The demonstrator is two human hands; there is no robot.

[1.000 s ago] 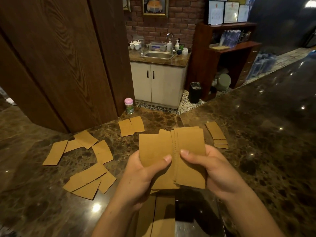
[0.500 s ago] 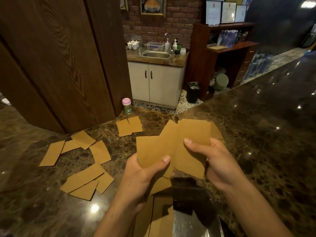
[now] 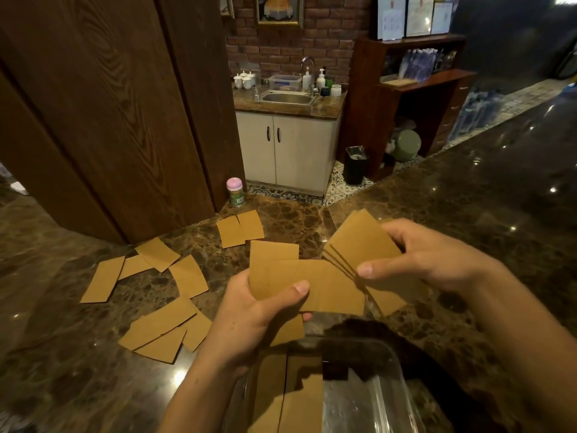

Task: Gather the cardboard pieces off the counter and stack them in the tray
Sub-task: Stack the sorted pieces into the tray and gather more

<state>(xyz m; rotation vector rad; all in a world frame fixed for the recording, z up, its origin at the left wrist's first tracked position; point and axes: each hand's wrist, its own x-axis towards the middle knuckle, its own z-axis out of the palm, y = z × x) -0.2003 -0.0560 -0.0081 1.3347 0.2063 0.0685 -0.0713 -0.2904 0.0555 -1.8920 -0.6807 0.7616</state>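
Above the clear tray (image 3: 392,364) both hands hold brown cardboard pieces. My left hand (image 3: 249,320) grips a small bunch of pieces (image 3: 324,285), thumb on top. My right hand (image 3: 427,254) pinches a tilted bundle of several pieces (image 3: 362,239) that overlaps the left bunch. The tray sits at the counter's near edge with a few pieces lying flat inside (image 3: 299,398). More loose pieces lie on the marble counter: a pair (image 3: 239,228) ahead, a scattered group (image 3: 150,264) at the left, and an overlapping group (image 3: 165,329) nearer me.
A small jar with a pink lid (image 3: 234,192) stands on the counter by the wooden panel (image 3: 103,114). Beyond the counter are a sink cabinet (image 3: 288,151), a black bin (image 3: 355,165) and wooden shelves (image 3: 415,89). Bare dark marble (image 3: 484,195) stretches to the right.
My right hand has swung its bundle out to the right and tilted it away from the left bunch. The left hand's pieces have turned flatter and lower over the tray.
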